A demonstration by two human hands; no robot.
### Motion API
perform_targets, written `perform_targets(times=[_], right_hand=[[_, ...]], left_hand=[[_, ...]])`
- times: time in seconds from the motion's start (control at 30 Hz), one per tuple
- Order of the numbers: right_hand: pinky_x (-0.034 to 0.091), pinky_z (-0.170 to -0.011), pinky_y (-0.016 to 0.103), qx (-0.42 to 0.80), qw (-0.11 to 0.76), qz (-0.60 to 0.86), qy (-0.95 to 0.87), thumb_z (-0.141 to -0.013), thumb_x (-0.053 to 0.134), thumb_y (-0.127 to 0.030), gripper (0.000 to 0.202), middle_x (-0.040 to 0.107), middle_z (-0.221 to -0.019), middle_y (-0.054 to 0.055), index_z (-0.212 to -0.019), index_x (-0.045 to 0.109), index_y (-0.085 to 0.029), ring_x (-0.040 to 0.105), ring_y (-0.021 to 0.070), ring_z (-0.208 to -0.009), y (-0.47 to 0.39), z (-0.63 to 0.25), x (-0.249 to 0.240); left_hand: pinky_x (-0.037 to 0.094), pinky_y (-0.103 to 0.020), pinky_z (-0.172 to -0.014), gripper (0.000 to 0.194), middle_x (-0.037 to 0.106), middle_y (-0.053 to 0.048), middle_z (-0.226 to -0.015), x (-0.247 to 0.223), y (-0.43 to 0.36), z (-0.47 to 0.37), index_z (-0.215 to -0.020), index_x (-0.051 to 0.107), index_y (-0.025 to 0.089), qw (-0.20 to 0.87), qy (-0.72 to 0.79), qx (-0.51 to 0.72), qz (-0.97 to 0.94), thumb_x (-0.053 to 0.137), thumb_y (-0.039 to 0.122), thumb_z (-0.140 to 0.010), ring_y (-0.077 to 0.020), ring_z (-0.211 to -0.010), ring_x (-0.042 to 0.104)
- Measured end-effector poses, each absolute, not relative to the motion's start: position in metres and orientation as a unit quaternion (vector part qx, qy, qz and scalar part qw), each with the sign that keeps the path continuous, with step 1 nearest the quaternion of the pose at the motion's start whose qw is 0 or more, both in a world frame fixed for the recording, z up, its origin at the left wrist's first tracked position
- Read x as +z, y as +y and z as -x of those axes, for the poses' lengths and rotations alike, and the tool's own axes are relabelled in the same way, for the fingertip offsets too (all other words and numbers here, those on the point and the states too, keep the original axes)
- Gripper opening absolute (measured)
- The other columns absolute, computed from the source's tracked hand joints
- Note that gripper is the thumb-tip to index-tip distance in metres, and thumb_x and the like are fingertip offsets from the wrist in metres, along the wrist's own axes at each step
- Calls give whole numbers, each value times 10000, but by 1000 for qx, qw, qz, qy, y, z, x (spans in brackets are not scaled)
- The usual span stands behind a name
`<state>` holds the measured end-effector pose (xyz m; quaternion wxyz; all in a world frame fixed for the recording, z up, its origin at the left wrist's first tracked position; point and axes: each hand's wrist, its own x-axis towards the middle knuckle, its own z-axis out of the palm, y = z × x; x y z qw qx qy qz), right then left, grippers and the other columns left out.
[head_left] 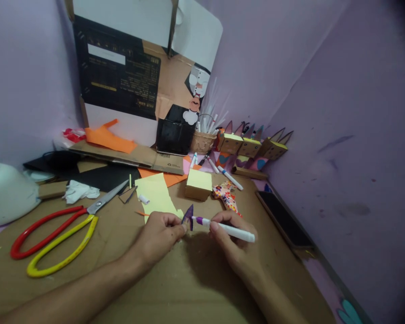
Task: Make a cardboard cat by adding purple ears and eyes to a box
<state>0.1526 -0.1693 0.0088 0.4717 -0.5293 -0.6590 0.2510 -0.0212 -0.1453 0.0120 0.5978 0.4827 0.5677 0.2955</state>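
Observation:
Between thumb and fingers, my left hand (pixel 164 231) pinches a small pointed cardboard piece (pixel 188 219) with purple colouring along its edges. My right hand (pixel 234 238) grips a white marker (pixel 234 231) with a purple collar, its tip at or very near the piece's right side. Both hands are a little above the cardboard table cover. Just beyond them sits a small box (pixel 199 183) with a pale yellow top. A yellow paper sheet (pixel 157 193) lies behind my left hand, and a flower-patterned scrap (pixel 225 194) is beyond my right.
Large scissors (pixel 70 225) with red and yellow handles lie at left near a white rounded container (pixel 8 193). A phone (pixel 285 218) rests along the right edge. Cardboard animal figures (pixel 251 146), a basket of markers (pixel 202 140) and a propped-up carton (pixel 121 67) stand at the back.

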Motion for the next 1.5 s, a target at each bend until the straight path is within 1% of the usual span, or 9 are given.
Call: perform_targets(times=[0.1,0.2,0.33,0.43,0.67,0.87,1.13,1.37,1.5], right_hand=[[324,-406,204,282,469,525,-653,-770,570,-306,167,574,-487,-17,-659,583,-181,469,107,-414,-171,-151,9],[310,-401,203,303,473,529,-636,-754,571,-307,186,562,-467,-19,-618,567,-181,460,105,-409,-173,-149,9],[349,-430,215,266,484,537,-637,-773,574,-328,178,594,-506,-6,-671,595,-183,505,122,-443,-173,-151,10],[379,-451,221,252,465,539,-656,-789,573,-327,162,617,-541,1,-721,608,-184,531,131,-469,-171,-154,8],[328,-403,210,278,464,530,-653,-771,572,-308,176,588,-491,-8,-646,584,-185,489,116,-417,-173,-153,7],[391,-460,226,241,467,531,-665,-804,572,-328,152,620,-560,2,-766,606,-184,542,133,-474,-172,-153,9],[360,-437,212,231,456,525,-680,-798,562,-315,158,595,-540,-5,-728,594,-177,491,117,-452,-172,-152,9],[324,-405,194,267,453,516,-676,-770,563,-291,168,562,-491,-20,-645,579,-180,458,102,-423,-173,-152,9],[348,-420,203,272,465,519,-664,-777,570,-310,168,588,-511,-8,-670,589,-182,500,116,-442,-174,-153,8]], left_hand=[[136,-222,-349,238,368,96,-316,12,-146,21,-488,490,186,598,574,295,-476,602,309,-657,-49,-294,234],[126,-224,-351,250,369,94,-321,12,-147,21,-481,486,186,604,570,301,-469,614,315,-652,-49,-302,233],[136,-220,-350,256,370,95,-318,13,-147,21,-480,478,189,606,565,299,-474,609,316,-660,-50,-300,236],[140,-219,-348,251,370,96,-312,13,-147,21,-482,483,188,600,572,294,-476,598,306,-671,-51,-293,240],[130,-218,-350,268,366,97,-319,13,-147,21,-479,468,189,605,567,296,-474,605,315,-671,-48,-299,233],[147,-215,-345,273,366,95,-308,15,-147,21,-466,466,187,595,573,282,-488,570,280,-701,-48,-287,245],[173,-204,-352,255,347,95,-293,12,-147,21,-462,477,178,591,569,283,-498,537,247,-700,-48,-281,253],[146,-220,-359,229,353,97,-297,11,-147,20,-475,487,180,584,573,299,-492,549,249,-684,-50,-278,236],[139,-229,-364,253,351,95,-289,10,-147,19,-458,473,184,583,575,300,-490,550,242,-692,-50,-273,231]])
